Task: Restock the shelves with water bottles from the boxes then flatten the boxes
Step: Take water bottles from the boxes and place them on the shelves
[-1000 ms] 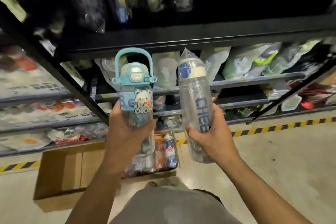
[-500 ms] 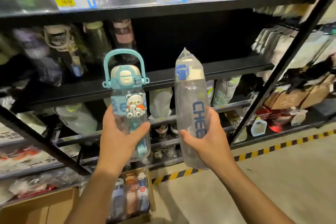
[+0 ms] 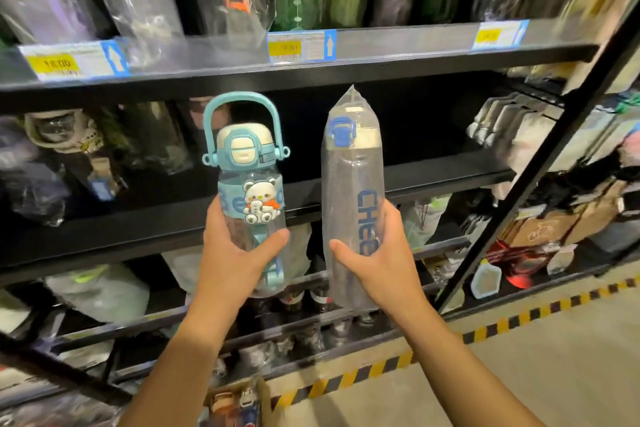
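My left hand (image 3: 239, 255) grips the bear bottle (image 3: 254, 184), my right hand (image 3: 377, 263) the wrapped bottle (image 3: 349, 184); both look light and empty, the film slippery, so I hold low on the body.

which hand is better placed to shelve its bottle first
Right, probably. The right hand holds the tall bottle straight before the bare stretch of middle shelf; the left hand with the bear bottle sits nearer the packed side.

Black metal shelving (image 3: 433, 170) fills the dim background, with yellow price labels (image 3: 301, 47) on its top edge. A pale concrete floor (image 3: 554, 374) carries yellow-and-black hazard tape (image 3: 485, 333) along the rack's foot.
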Demonstrator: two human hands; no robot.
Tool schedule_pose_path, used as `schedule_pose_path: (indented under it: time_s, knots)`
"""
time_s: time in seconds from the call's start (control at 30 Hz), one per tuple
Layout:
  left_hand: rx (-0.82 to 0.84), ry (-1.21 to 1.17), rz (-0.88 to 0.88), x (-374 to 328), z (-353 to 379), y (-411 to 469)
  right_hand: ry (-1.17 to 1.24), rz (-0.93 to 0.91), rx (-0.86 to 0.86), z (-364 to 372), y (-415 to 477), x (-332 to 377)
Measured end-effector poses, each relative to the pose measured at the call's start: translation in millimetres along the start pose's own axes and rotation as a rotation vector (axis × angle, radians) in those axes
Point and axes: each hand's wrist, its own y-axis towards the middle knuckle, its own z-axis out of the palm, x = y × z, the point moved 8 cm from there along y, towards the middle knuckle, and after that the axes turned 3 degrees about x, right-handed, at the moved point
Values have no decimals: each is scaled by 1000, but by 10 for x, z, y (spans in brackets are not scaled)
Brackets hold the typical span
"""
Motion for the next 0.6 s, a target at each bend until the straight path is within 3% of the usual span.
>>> schedule_pose_path:
  time_s: [0.3, 0.6]
  knots:
    - [82, 2, 85, 310, 173, 839, -7, 40, 26, 70, 924, -486]
    - [-21, 80, 94, 542, 419, 1454, -42, -41, 18, -59, 1811, -758]
